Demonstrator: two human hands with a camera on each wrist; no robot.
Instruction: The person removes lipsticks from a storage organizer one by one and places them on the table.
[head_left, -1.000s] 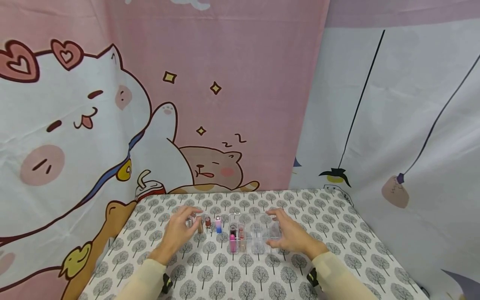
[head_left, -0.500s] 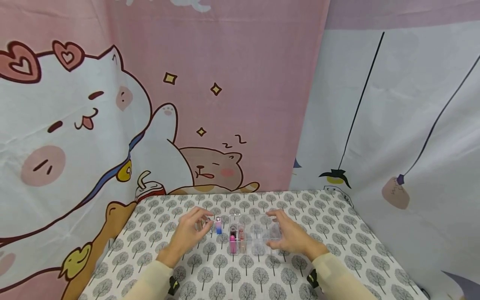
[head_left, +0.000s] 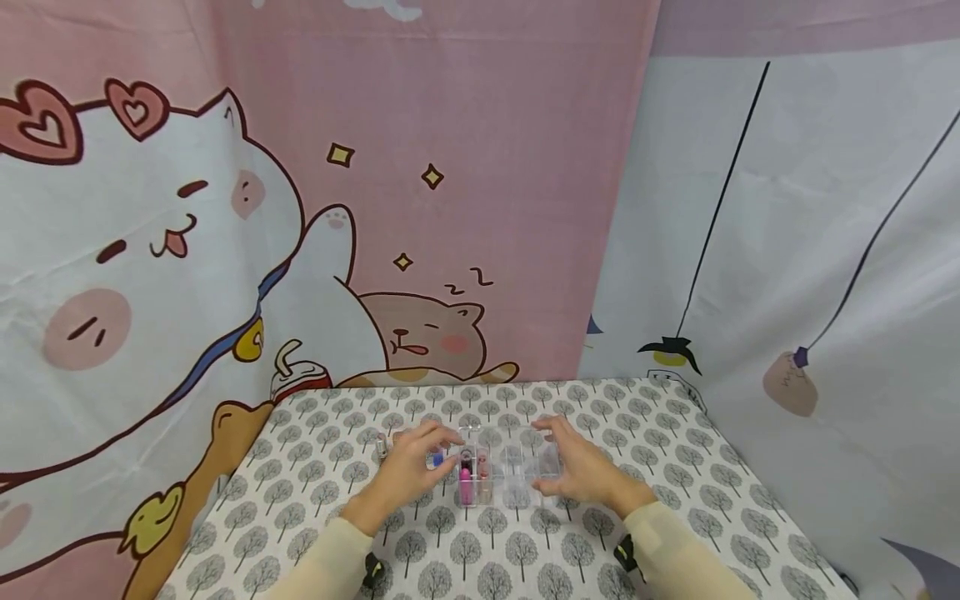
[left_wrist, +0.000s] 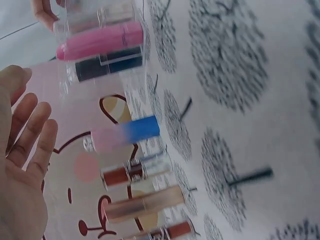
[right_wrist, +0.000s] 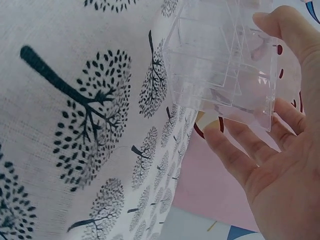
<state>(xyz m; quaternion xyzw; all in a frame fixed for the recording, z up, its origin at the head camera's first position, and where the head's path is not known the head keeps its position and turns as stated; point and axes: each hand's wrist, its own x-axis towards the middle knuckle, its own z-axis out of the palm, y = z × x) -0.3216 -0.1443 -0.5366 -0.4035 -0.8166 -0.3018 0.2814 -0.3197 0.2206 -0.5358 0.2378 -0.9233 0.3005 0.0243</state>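
A clear acrylic organizer box (head_left: 517, 477) stands on the table, its right end between the spread thumb and fingers of my right hand (head_left: 583, 471). In the right wrist view, the thumb overlaps the upper edge of the compartments (right_wrist: 215, 70). My left hand (head_left: 414, 463) hovers by the box's left end with loosely bent fingers and nothing in them. A bright pink tube (left_wrist: 102, 40) and a dark tube (left_wrist: 110, 64) stand in the left compartments. Beyond the left hand are a pink-to-blue lipstick (left_wrist: 127, 134), a red lip gloss (left_wrist: 125, 174) and a rose-gold tube (left_wrist: 145, 203), partly hidden in the head view.
Another reddish tube (left_wrist: 172, 231) stands at the row's far end. Tree-patterned cloth (head_left: 465, 550) covers the table. A cartoon-printed curtain (head_left: 510, 208) hangs right behind it, with a pale one (head_left: 750, 250) along the right side.
My left hand has moved right, from the row of tubes to the box's left end, now covering the pink-to-blue lipstick in part. The right hand and the box have stayed put.
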